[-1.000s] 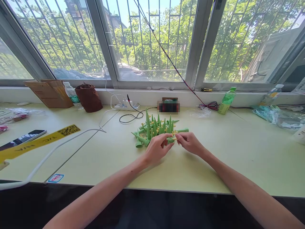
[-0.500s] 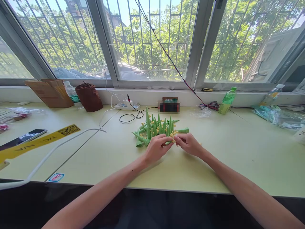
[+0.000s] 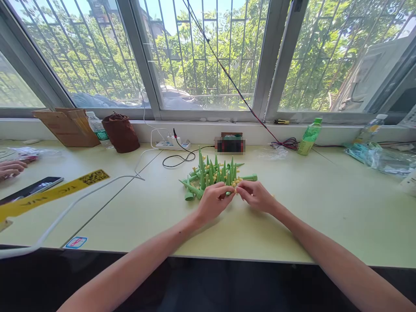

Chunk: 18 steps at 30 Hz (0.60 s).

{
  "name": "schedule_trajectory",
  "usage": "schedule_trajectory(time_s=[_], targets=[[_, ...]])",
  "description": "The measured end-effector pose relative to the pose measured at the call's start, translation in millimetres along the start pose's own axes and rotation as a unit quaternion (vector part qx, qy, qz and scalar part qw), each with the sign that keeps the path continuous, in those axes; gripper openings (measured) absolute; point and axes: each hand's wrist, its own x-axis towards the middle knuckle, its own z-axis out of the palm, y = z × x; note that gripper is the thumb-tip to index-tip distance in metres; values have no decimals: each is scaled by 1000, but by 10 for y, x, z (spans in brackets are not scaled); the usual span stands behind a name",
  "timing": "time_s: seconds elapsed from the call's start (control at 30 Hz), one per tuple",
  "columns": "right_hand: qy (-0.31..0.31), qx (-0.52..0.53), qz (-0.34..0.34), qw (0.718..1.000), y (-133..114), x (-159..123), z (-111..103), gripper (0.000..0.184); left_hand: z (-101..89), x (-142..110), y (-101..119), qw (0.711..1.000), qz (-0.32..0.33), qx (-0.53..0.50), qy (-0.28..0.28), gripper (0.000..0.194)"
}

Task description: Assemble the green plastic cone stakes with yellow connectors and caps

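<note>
Several green pointed plastic cones [image 3: 201, 175] stand and lie in a cluster on the pale table, with small yellow pieces [image 3: 235, 183] scattered among them. At the cluster's near edge, my left hand [image 3: 214, 199] is closed, thumb and forefinger pinched on a small yellow piece. My right hand [image 3: 256, 196] meets it fingertip to fingertip from the right, also pinched. What the right fingers hold is too small and covered to make out. A green tube with a wider end [image 3: 250, 177] lies just behind my right hand.
Far left, another person's hand [image 3: 12, 168] rests near a phone [image 3: 32, 188]. A white cable [image 3: 81, 197] with a yellow tag [image 3: 61, 190] crosses the left side. Along the back stand a brown pouch [image 3: 121, 133], a power strip [image 3: 173, 144] and a green bottle [image 3: 310, 136].
Another person's hand has come into view at the far left. My hands stay in nearly the same place, their fingertips shifted slightly at the small yellow piece.
</note>
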Motion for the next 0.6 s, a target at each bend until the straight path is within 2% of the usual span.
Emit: schedule_trajectory(time_s=[0.6], targets=[[21,-19,-10,1000,3,4,21,38,-13,-33,16,1000,17,1,-3,17]])
